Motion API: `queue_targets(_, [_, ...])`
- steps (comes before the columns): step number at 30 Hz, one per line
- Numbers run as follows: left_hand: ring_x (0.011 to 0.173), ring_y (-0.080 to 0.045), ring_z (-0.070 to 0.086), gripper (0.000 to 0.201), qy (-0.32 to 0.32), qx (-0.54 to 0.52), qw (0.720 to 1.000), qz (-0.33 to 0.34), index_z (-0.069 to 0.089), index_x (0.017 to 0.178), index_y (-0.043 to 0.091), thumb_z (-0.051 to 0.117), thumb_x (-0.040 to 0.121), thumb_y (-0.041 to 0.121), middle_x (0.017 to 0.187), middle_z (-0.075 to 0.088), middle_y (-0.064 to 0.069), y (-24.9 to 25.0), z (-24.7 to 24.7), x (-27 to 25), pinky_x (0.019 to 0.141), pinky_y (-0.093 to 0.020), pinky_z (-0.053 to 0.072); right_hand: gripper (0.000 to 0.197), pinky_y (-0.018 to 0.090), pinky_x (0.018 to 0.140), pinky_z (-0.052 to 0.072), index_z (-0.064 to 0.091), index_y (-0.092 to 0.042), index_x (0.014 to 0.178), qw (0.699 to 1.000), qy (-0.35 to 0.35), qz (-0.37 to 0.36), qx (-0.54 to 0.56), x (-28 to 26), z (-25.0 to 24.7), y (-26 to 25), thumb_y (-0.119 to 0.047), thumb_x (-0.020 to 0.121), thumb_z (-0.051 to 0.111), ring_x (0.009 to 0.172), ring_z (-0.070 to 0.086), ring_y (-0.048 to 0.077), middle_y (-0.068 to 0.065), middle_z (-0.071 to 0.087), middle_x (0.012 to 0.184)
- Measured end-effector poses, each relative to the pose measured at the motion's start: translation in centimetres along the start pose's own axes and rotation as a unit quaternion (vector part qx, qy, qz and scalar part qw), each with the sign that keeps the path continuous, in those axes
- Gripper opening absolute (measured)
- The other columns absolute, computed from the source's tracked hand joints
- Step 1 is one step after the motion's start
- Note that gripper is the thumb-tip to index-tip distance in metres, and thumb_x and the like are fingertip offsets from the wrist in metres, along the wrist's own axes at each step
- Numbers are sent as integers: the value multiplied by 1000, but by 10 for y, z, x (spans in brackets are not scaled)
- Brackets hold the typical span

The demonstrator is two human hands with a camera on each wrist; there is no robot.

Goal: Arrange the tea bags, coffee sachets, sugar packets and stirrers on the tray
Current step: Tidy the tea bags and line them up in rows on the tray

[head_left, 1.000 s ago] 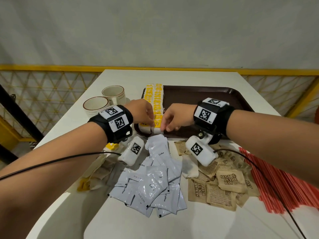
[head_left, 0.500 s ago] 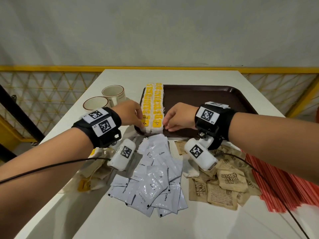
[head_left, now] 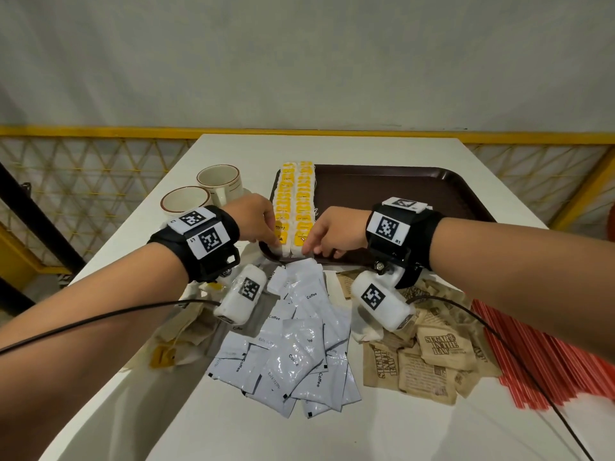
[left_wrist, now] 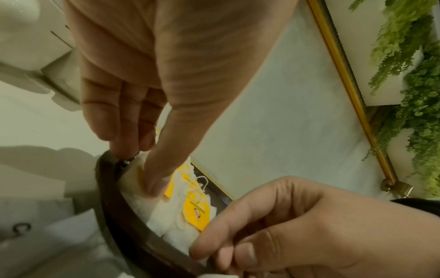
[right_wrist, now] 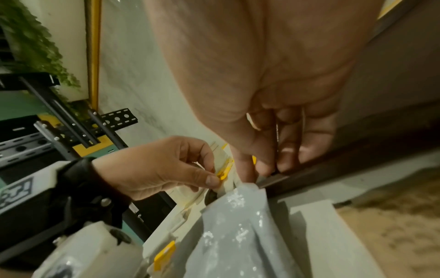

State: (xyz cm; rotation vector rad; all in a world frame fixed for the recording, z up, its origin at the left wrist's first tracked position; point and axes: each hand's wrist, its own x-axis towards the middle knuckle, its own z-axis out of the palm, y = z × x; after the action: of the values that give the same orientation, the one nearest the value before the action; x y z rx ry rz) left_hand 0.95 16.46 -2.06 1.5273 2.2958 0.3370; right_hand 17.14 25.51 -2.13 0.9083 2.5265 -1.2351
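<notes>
Tea bags [head_left: 294,207] stand in two rows on the tray [head_left: 416,191], along its left edge, the rows running from the near rim away toward the top of the frame. My left hand [head_left: 254,219] and right hand [head_left: 336,232] bracket the near end of those rows at centre frame, left hand on the left row, right hand on the right row. In the left wrist view my left thumb presses the front bag flat while the other left fingers [left_wrist: 123,116] curl down at the tray rim; I judge the hand to be pinching that bag. In the right wrist view my right fingers [right_wrist: 285,150] are curled, tips down beside the end bag at the rim; whether they actually grip it I cannot tell.

Tray contents: the two tea bag rows only; the rest of it, centre to right, is bare brown.

Off the tray, on the surface in the lower half of the frame: loose tea bags [head_left: 186,331] lower left, coffee sachets [head_left: 293,354] in a heap at lower centre, sugar packets [head_left: 429,354] right of them, stirrers [head_left: 545,354] at far right, long axis running diagonally toward the lower right. Two cups [head_left: 203,191] stand left of the tray.

Judgement: tea bag step nearly finished. The loose tea bags lie nearest my left hand, just below it; the sachets lie directly below both hands.
</notes>
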Motion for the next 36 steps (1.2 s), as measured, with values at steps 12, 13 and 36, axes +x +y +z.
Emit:
queue_targets(12, [133,-25,40,51,0,-110,993,-49,39,143,11,46,93,3,147,40,-10,1,6,5,106,-31,34,41,46,95,49,53,10,123,985,113,43,123,20,4,3,1,84,52,90,53,27,15,55,100])
queue_targets(13, [134,-25,39,52,-7,-129,990,-55,38,144,11,46,93,3,148,38,-10,2,8,5,107,-31,33,38,47,93,48,54,12,119,989,110,53,87,19,8,0,-2,84,52,87,50,28,15,54,96])
queue_targets(36, [86,6,59,21,-60,5,994,87,65,102,35,62,90,18,102,68,13,-27,-39,-68,87,-12,45,22,23,74,49,67,-20,103,977,21,-45,-207,-70,-4,11,-22,82,72,80,61,10,-3,68,93])
